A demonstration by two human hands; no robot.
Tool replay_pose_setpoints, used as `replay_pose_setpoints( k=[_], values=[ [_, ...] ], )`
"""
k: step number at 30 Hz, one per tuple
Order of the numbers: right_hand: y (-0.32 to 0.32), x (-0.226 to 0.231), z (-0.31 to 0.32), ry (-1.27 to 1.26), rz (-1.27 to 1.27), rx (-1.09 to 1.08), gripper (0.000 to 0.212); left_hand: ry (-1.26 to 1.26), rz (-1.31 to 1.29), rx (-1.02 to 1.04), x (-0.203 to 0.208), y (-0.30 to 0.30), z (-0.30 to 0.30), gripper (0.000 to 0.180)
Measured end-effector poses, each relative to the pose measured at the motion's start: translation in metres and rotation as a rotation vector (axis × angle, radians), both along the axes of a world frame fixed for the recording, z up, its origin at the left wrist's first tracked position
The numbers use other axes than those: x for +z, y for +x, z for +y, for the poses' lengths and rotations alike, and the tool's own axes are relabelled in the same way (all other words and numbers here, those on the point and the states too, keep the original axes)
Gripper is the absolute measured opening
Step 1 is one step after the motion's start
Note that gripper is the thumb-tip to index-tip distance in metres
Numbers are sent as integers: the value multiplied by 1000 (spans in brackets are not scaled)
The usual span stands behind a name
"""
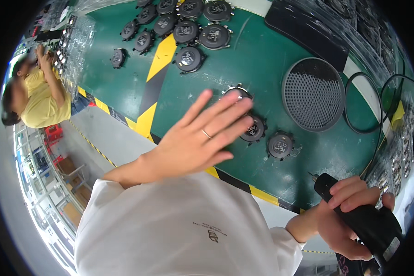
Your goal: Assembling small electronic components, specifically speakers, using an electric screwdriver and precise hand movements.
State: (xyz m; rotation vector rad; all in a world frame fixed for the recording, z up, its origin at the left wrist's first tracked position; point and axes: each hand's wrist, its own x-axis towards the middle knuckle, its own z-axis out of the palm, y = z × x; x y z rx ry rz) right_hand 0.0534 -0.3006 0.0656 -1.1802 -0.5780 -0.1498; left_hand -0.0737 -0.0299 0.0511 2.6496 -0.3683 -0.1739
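My left hand is stretched out flat above the green bench, its fingers spread and a ring on one of them. Under its fingertips lies a round black watch case, partly covered; a second watch case shows just beside the fingers. A third watch case lies a little to the right, back side up. At the lower right my right hand wraps around a black electric screwdriver, whose thin bit points up and left, apart from the watch cases.
Several more watch cases lie at the far left of the green bench. A round perforated black tray, a dark flat pad and a black cable are on the right. Clear plastic trays line the edge. People in yellow work at left.
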Motion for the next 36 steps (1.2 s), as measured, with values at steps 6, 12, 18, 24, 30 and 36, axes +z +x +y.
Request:
replay_pose_setpoints(
  k=[6, 12, 18, 24, 30, 36],
  values=[
    [2, 1, 1, -6, -18, 37, 101, 22, 72, 72, -6, -16, 1, 84],
    [3, 3, 10, 14, -17, 37, 100, 24, 93, 103, -8, -20, -24, 81],
    [-6, 7, 11, 48, 70, -46, 100, 77, 32, 33, -7, 0, -24, 76],
    [-4, 3, 13, 64, 59, -5, 102, -30, 36, 76, -10, 1, -12, 91],
    [0, 3, 13, 51, 39, 12, 99, 42, 30, 47, -8, -15, 2, 92],
    [2, 1, 17, 46, 6, 44, 97, 52, 17, 46, -7, -15, -16, 97]
  ],
)
